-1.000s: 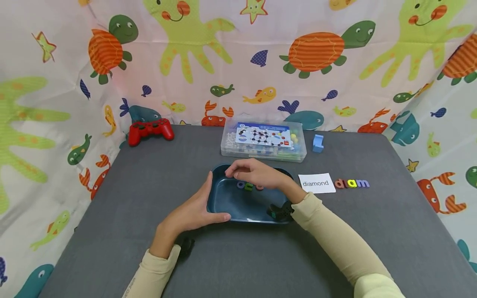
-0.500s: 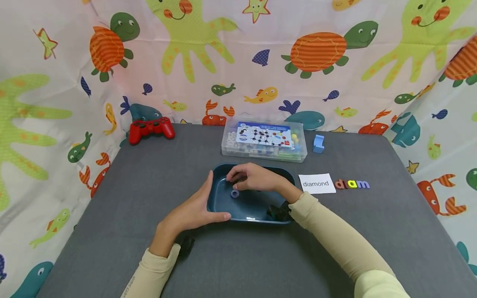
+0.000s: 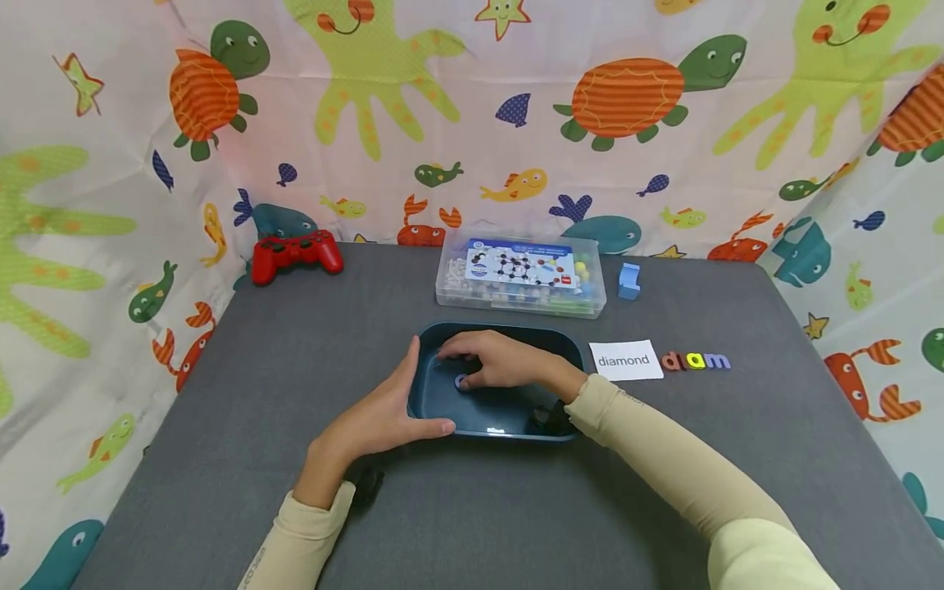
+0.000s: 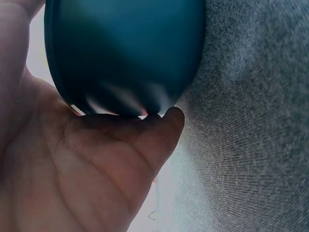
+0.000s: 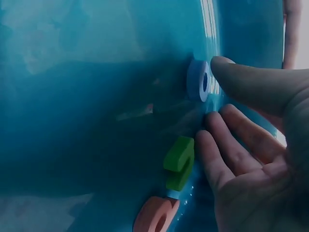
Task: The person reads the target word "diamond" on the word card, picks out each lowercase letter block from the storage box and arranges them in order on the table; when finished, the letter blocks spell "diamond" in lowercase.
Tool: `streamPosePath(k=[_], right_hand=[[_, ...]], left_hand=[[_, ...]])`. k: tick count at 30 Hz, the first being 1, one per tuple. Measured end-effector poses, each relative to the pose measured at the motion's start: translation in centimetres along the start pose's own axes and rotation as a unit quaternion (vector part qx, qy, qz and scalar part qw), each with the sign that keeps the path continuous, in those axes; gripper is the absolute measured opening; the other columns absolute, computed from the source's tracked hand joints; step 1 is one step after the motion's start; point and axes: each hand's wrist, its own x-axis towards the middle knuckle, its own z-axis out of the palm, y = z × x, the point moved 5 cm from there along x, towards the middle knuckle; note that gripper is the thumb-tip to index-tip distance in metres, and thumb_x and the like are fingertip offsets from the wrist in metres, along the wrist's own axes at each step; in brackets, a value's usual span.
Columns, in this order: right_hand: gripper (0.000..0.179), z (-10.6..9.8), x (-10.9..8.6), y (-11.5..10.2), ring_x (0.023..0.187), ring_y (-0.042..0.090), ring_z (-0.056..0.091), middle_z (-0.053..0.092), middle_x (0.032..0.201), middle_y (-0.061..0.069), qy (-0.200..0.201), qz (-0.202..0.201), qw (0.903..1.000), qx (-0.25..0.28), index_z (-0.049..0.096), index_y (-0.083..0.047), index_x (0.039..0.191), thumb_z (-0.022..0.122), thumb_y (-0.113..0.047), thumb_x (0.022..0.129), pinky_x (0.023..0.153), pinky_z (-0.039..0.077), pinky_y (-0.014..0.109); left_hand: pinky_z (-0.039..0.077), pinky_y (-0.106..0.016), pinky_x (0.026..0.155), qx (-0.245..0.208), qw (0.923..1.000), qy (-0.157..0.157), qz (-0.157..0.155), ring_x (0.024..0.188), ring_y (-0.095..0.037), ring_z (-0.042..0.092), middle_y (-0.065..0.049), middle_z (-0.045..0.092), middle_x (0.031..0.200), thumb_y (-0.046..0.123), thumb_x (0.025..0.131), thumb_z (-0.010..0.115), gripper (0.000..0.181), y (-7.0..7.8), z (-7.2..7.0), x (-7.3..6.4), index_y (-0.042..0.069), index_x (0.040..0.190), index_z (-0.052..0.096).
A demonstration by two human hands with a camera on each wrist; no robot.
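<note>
A dark blue tray (image 3: 501,422) sits mid-table. My left hand (image 3: 376,418) grips its left end, thumb at the front rim and fingers along the side; in the left wrist view the fingers meet the tray wall (image 4: 125,53). Inside the tray is my right hand (image 3: 505,360), palm down, its thumb tip right at a purple letter o (image 5: 197,81). The other fingers are loosely bent, close to a green letter n (image 5: 178,166). An orange-red letter (image 5: 154,215), partly cut off, lies beyond the n in the right wrist view. The hand hides both of these in the head view.
Right of the tray, a white card (image 3: 627,360) reads "diamond", beside letters spelling "diam" (image 3: 696,361). A clear plastic case (image 3: 519,279) stands behind the tray, with a blue block (image 3: 629,281) to its right. A red game controller (image 3: 297,256) lies at back left.
My right hand has lowered into the tray. The purple o has shifted left and toward the front and now lies at the thumb. The left hand keeps its hold on the tray.
</note>
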Motion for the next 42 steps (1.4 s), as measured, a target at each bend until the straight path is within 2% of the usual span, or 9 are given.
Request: streamPosePath(k=[11, 20, 26, 36, 42], right_hand=[[0.043, 0.4, 0.0, 0.1, 0.140, 0.031, 0.053, 0.057, 0.152, 0.015, -0.014, -0.005, 0.9997, -0.021, 0.068, -0.003, 0.142, 0.075, -0.005, 0.100, 0.119, 0.041, 0.049], [0.020, 0.5, 0.0, 0.1, 0.138, 0.031, 0.054, 0.057, 0.150, 0.018, -0.014, -0.029, 0.9991, -0.026, 0.080, -0.006, 0.117, 0.077, -0.003, 0.098, 0.119, 0.042, 0.049], [0.014, 0.5, 0.1, 0.0, 0.137, 0.030, 0.054, 0.058, 0.149, 0.017, -0.013, -0.033, 0.9988, -0.035, 0.081, -0.007, 0.110, 0.078, -0.003, 0.097, 0.118, 0.042, 0.048], [0.014, 0.9, 0.5, 1.5, 0.117, 0.020, 0.056, 0.068, 0.122, 0.001, -0.007, -0.073, 0.9959, -0.052, 0.082, -0.014, 0.110, 0.080, -0.010, 0.097, 0.105, 0.049, 0.043], [0.014, 0.7, 0.5, 0.9, 0.114, 0.020, 0.056, 0.070, 0.117, -0.002, -0.010, -0.070, 0.9955, -0.063, 0.082, -0.014, 0.111, 0.080, -0.009, 0.097, 0.103, 0.049, 0.043]], left_hand=[[0.020, -0.064, 0.125, 0.003, 1.0000, -0.001, -0.002, 0.163, -0.037, 0.008, -0.007, -0.007, 0.179, 0.052, 0.091, 0.083, 0.131, -0.2, 0.0, 0.0, 0.022, 0.171, -0.016], [0.018, -0.064, 0.125, 0.003, 1.0000, -0.002, -0.006, 0.163, -0.038, 0.007, -0.008, -0.007, 0.179, 0.052, 0.092, 0.083, 0.131, -0.3, 0.1, 0.0, 0.022, 0.171, -0.016], [0.020, -0.065, 0.124, 0.003, 0.9999, 0.000, -0.010, 0.162, -0.039, 0.008, -0.009, -0.005, 0.179, 0.052, 0.091, 0.083, 0.131, -0.2, 0.1, 0.0, 0.022, 0.171, -0.016], [0.019, -0.064, 0.125, -0.001, 1.0000, -0.001, 0.000, 0.162, -0.037, 0.008, -0.008, -0.006, 0.179, 0.051, 0.092, 0.083, 0.131, -0.2, 0.0, 0.0, 0.022, 0.171, -0.017], [0.021, -0.064, 0.125, -0.004, 1.0000, -0.001, 0.004, 0.162, -0.038, 0.008, -0.007, -0.007, 0.179, 0.049, 0.092, 0.083, 0.131, 0.0, 0.0, 0.0, 0.021, 0.171, -0.017]])
